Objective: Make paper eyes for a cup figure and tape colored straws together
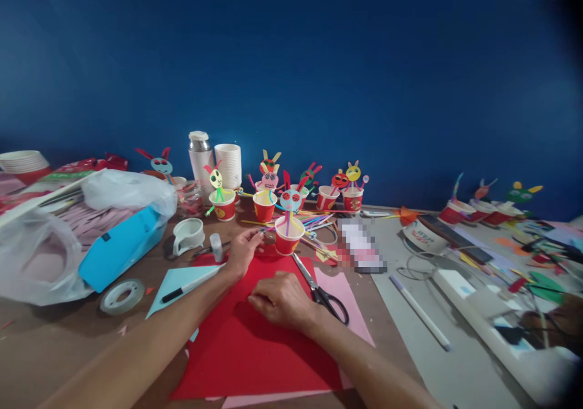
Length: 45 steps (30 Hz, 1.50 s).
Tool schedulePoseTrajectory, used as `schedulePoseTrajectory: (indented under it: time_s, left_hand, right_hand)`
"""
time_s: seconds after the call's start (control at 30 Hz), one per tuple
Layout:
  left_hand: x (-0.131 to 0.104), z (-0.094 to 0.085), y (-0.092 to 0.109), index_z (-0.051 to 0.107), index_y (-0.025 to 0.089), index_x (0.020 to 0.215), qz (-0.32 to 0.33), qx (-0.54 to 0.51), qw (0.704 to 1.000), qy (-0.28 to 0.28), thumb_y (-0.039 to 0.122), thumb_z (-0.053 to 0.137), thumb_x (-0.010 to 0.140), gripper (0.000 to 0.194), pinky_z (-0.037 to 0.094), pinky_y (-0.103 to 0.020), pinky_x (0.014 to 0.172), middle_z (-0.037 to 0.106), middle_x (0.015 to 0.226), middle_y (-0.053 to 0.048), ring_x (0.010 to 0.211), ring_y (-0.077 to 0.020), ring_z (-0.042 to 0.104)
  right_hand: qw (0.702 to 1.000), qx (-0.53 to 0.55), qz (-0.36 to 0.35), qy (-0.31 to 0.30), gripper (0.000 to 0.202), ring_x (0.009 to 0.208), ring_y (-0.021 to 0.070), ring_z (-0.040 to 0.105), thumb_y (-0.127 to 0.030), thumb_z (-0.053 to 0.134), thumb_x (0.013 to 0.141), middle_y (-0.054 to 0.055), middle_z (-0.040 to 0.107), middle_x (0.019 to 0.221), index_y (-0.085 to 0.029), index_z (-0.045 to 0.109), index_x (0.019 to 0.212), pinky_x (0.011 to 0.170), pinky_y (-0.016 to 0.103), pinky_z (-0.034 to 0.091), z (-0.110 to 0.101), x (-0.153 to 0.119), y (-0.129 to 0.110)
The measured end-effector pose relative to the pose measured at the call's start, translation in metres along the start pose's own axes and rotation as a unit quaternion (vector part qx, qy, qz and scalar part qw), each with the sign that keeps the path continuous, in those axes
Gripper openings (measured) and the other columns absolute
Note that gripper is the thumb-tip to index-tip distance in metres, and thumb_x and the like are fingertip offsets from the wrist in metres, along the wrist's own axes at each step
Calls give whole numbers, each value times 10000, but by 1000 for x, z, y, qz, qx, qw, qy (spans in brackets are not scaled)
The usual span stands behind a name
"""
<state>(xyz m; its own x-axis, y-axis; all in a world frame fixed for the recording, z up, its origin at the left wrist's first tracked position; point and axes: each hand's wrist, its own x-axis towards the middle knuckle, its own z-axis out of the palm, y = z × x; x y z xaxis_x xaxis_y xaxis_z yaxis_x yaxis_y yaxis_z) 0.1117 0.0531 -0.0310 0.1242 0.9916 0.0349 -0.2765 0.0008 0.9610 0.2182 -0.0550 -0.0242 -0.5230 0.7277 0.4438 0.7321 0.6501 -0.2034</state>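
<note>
Bare forearms (150, 342) nearest cam, reaching over red paper (273, 360) on the tabletop (68, 348). L hand (243, 254): fingertips together just left of 1 red cup (288, 244) w/ a blue-faced figure (290, 201); can't tell if its grip has anything. R hand (285, 300): fingers curled above the paper, grip contents hidden. Scissors (319, 294) just right, tips nr cup.

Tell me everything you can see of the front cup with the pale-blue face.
The front cup looks like red paper with a white rim, standing upright by the far edge of the red sheet. A figure rises from it: purplish stem-like body, round pale-blue face, red eyes, red ears. The left hand is close to its left; scissors point toward its base.
</note>
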Motion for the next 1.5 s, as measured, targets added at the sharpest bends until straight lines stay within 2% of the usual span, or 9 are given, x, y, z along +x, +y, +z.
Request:
schedulePoseTrajectory:
  time_s: [0.17,0.47,0.9,1.5]
  left_hand:
    - [-1,0,0,654,128,821,3,-5,1000,-13,318,680,618,279,434,-204,500,664,707,-42,596,-126,581]
    - [-1,0,-1,666,129,803,-5,11,1000,0,257,663,628,217,430,-185,476,667,711,-42,597,-118,577]
    - [0,-1,-2,660,113,898,-8,18,1000,-6,234,629,653,275,439,-184,484,680,780,-69,630,-127,592]
    - [-1,0,-1,644,105,951,-13,-9,1000,3,192,619,653,311,435,-175,461,659,723,-46,550,-91,554]
  right_hand:
    - [1000,2,10,-14,208,529,100,534,-257,512,829,-7,631,583,-177,571,647,565,246,266,-2,1,-3]
    - [999,13,21,-40,205,573,108,564,-266,503,841,-3,645,620,-178,568,668,581,249,267,3,-2,-2]
    - [998,12,23,-56,199,591,110,576,-275,490,852,-7,658,645,-187,585,701,602,238,273,3,-3,-3]
    - [997,18,32,-65,184,591,107,565,-263,498,853,6,662,654,-183,607,728,603,235,261,1,-2,-6]
